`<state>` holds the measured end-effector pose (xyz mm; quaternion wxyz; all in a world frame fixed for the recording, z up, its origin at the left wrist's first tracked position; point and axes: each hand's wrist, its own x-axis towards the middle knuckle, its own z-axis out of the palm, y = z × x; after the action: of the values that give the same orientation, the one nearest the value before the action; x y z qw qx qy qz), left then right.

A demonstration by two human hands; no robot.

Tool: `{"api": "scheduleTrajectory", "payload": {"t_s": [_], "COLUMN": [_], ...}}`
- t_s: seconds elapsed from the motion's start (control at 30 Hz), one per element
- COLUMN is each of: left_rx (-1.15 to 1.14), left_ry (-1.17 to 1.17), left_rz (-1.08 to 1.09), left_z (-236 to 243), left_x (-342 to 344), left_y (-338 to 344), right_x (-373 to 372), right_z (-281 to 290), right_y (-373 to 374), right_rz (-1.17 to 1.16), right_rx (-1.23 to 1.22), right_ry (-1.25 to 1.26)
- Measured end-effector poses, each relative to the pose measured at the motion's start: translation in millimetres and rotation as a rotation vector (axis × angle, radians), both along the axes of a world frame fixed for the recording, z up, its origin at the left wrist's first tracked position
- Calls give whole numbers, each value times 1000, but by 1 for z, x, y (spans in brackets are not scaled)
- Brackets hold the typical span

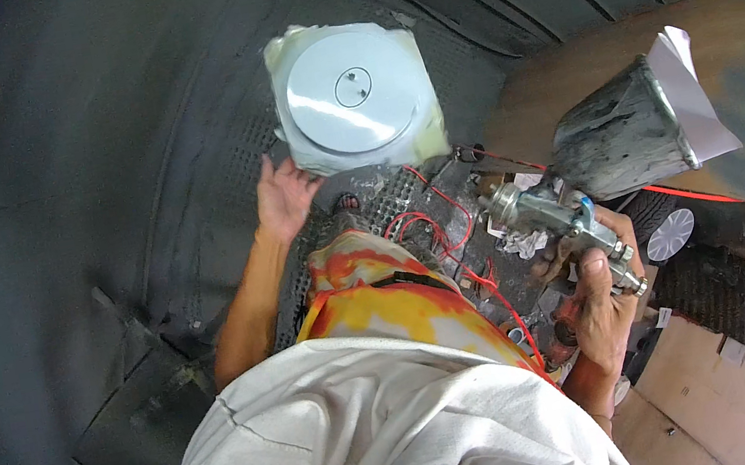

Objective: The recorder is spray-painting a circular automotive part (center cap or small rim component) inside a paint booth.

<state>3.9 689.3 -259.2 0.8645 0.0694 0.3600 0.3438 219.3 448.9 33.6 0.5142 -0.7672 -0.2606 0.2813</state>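
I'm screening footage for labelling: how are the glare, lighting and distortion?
Head view: a bright glare streak crosses the glossy pale disc; the dark wall at left lies dim; the spray gun looks reasonably sharp; fisheye distortion bows edges, and the picture's corners are black.

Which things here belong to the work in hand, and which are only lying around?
Work, apparently: spray gun with cup, in right hand; pale round-faced panel, near left hand.

Lying around: crumpled white scrap, white round disc, dark mat.
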Motion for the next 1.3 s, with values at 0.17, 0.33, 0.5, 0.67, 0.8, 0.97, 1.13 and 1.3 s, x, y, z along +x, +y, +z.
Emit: {"api": "scheduleTrajectory", "payload": {"t_s": [0.17, 0.33, 0.5, 0.67, 0.8, 0.97, 1.13, 1.3], "left_rx": [21, 131, 127, 141, 141, 129, 126, 171], "left_ry": [-184, 3, 178, 201, 239, 275, 325, 532], "left_rz": [-274, -506, -692, -756, -812, -828, -757, -491], "left_z": [-32, -44, -54, -70, -75, -82, -98, -97], "left_x": [10, 12, 7, 8, 6, -2, -32, -82], "left_y": [-38, -60, -63, -64, -65, -67, -58, -13], "right_x": [4, 11, 1, -9, -2, 6, 10, 7], "right_z": [0, -9, -7, 11, 0, -2, -9, -8], "right_y": [4, -3, -8, 0, 8, 1, -12, -17], "right_rz": [-57, -42, 44, 90, 39, -115, -107, 64], "right_rx": [101, 70, -37, -19, 123, 124, 48, -47], "right_ry": [-251, -219, -55, 13, -267, -309, -205, -67]}}
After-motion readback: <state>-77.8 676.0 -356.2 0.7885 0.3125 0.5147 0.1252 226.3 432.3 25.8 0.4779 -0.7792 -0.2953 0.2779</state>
